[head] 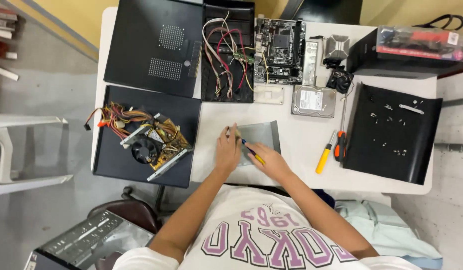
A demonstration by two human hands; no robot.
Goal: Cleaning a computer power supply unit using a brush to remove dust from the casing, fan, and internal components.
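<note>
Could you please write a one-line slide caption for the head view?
Left hand steadies a grey metal plate while right hand works a yellow-handled screwdriver.

White table on grey floor, yellow wall, perhaps a brown chair.

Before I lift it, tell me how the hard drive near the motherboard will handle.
The hard drive is a flat metal-cased slab, so probably stiff and heavy for its size. It lies flat on the white table, unlikely to roll or tip. Its smooth top may be slippery, and it is likely fragile if dropped.
</note>
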